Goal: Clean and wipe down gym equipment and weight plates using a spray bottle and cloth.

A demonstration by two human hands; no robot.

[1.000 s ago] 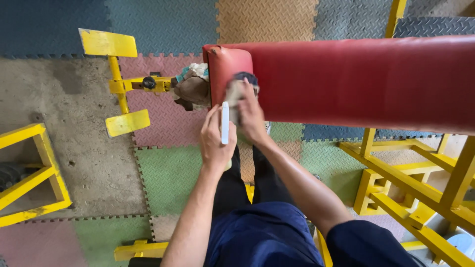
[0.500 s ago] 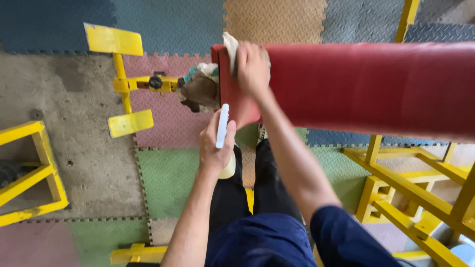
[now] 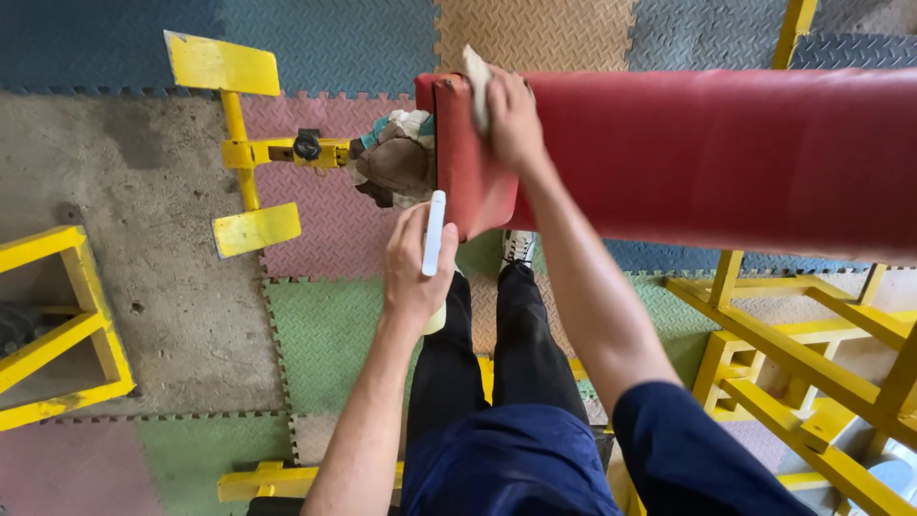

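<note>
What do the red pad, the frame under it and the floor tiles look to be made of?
Red pad: probably vinyl or leatherette over padding, going by its smooth soft sheen and stitched, rounded end. Yellow frame: painted metal bars, it seems, square-edged and chipped in places. Floor tiles: likely foam or rubber, matt, with a raised tread pattern and interlocking toothed edges, laid over bare concrete.

- I see one package only: a slim white spray bottle (image 3: pixel 433 235) with a pale yellowish body, gripped upright in my left hand (image 3: pixel 413 270), just below the end of the red padded bench (image 3: pixel 707 153).
- I can make out no label on it, and I see no signs or screens.
</note>
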